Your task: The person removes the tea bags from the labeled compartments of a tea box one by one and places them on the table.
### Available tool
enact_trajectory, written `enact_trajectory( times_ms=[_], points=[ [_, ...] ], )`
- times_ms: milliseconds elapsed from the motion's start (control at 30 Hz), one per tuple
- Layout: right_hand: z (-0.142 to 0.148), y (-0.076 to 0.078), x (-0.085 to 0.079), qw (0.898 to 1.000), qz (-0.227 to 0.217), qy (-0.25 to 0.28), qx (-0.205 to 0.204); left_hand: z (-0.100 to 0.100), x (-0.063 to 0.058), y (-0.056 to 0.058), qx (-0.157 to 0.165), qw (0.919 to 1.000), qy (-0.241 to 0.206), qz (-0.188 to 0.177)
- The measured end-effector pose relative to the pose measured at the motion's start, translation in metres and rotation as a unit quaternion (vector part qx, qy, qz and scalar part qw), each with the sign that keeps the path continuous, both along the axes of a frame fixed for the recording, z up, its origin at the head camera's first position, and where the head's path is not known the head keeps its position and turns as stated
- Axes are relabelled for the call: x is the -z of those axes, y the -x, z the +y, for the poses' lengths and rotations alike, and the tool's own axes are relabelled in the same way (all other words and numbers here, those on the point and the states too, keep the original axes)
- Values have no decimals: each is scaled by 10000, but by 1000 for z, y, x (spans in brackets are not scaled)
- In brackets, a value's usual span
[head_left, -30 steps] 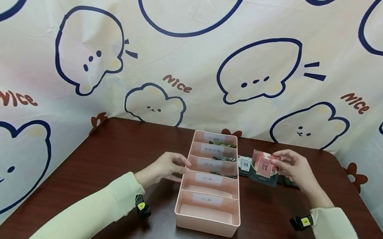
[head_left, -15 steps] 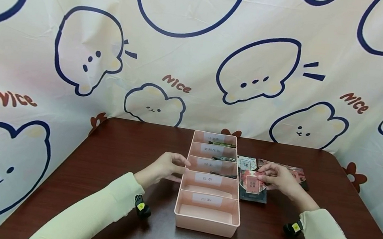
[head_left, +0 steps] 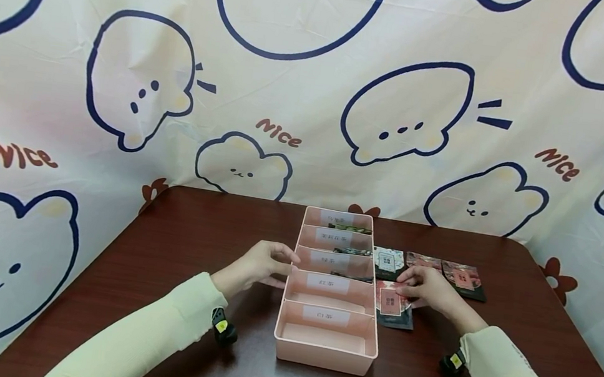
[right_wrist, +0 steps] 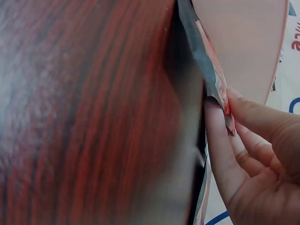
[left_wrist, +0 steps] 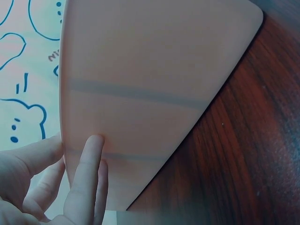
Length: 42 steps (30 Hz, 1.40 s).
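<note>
A long pink divided box [head_left: 325, 356] stands on the table, its compartments marked with white labels. At its left side my left hand [head_left: 257, 266] holds the wall, fingers at the rim and against the outside, as the left wrist view [left_wrist: 84, 187] also shows. By the box's right side my right hand [head_left: 431, 290] pinches a red and dark tea bag packet [head_left: 392, 303] at its upper right edge. In the right wrist view the packet [right_wrist: 213, 70] is seen edge-on between thumb and fingers, tilted beside the box wall [right_wrist: 243, 42].
Behind the right hand lie a white and green tea packet [head_left: 388, 261], a pink one [head_left: 422, 261] partly covered by the hand, and a red one [head_left: 462, 277]. Dark green packets [head_left: 353, 251] show in the three far compartments. A printed cloth [head_left: 325, 91] hangs behind the table.
My right hand has brought the red packet left and toward me, from above the other packets to beside the box, and lower. The left hand stays at the box.
</note>
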State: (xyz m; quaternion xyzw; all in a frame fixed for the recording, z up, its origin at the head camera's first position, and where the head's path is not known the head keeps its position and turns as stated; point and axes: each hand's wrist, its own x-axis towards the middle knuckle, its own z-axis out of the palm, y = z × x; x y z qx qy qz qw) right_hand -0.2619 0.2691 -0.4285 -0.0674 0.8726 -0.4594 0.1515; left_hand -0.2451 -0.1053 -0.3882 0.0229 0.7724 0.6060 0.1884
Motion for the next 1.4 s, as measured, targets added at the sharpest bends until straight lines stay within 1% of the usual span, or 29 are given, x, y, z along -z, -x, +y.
enact_trajectory(
  times_ms=[167, 433, 733, 933, 1200, 1400],
  points=[
    [-5, -1, 1, 9995, -14, -306, 95, 0, 2, 0, 24, 10000, -44, 36],
    [-9, -4, 3, 9990, 42, -436, -2, 1, 3, 0, 87, 9998, -100, 124],
    [-12, -1, 4, 9970, 34, -756, 149, 1, 0, -1, 113, 9998, -95, 124],
    [-13, 1, 5, 9961, -11, -849, 230, 0, 0, 0, 96, 9998, -102, 131],
    [-14, -1, 3, 9951, -26, -953, 251, 0, 1, -1, 98, 9998, -49, 165],
    [-15, -1, 5, 9943, -5, -1032, 283, 0, 3, 0, 66, 9999, -29, 117]
  ],
)
